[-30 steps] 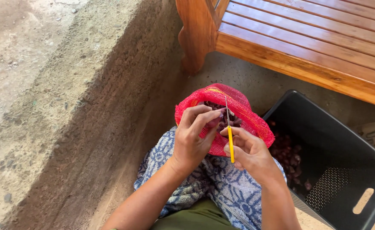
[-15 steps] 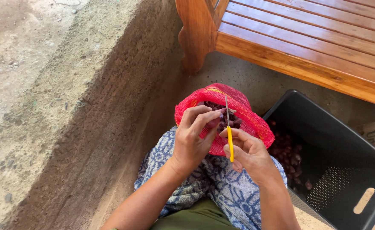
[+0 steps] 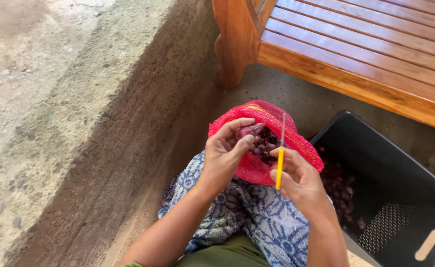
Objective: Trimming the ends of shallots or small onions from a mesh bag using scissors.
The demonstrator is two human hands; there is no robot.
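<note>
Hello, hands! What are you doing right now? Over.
Left hand pinches a purple shallot over the red net bag. Right hand grips a yellow-handled knife. Nothing in the way.

Soft, even daylight fills the view, brightest on the pale ground (image 3: 24, 59) at upper left (nearly washed out). The wooden bench (image 3: 375, 54) shows a mild sheen. The black crate (image 3: 400, 198) stays dim inside. Focus is sharp, edges slightly bowed.

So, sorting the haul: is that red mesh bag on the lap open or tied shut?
Open: the red mesh bag gapes at the top, showing dark purple bulbs inside.
</note>
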